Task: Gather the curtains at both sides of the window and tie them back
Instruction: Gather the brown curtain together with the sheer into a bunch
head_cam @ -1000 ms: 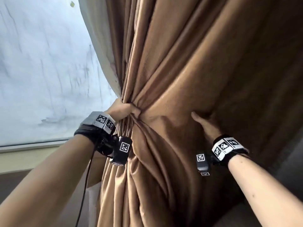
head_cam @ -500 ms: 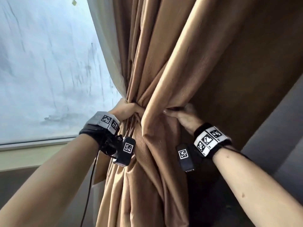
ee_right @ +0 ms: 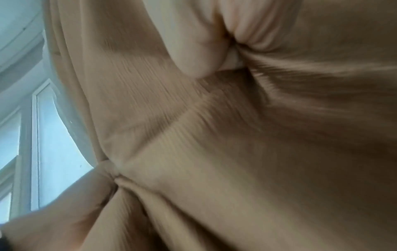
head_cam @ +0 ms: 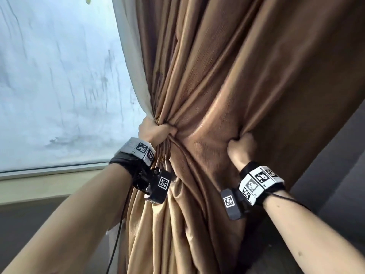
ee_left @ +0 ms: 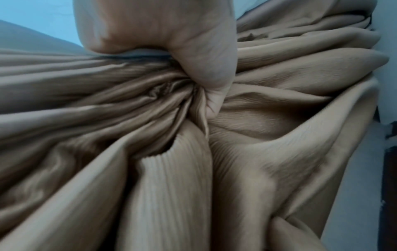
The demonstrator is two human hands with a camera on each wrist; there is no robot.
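Note:
A brown curtain with a pale lining hangs at the right side of the window. My left hand grips the bunched folds at the curtain's window edge, thumb pressed into the gather. My right hand grips the curtain's outer edge further right, fingers curled into the cloth. Between my two hands the fabric is pulled into a waist. No tie-back shows in any view.
The window sill runs along the left below the glass. A grey wall lies behind the curtain at the right. A black cable hangs from my left wrist.
My right hand went from lying flat on the curtain front to clutching its outer edge, drawing the cloth toward the left hand. The left hand kept its grip in place.

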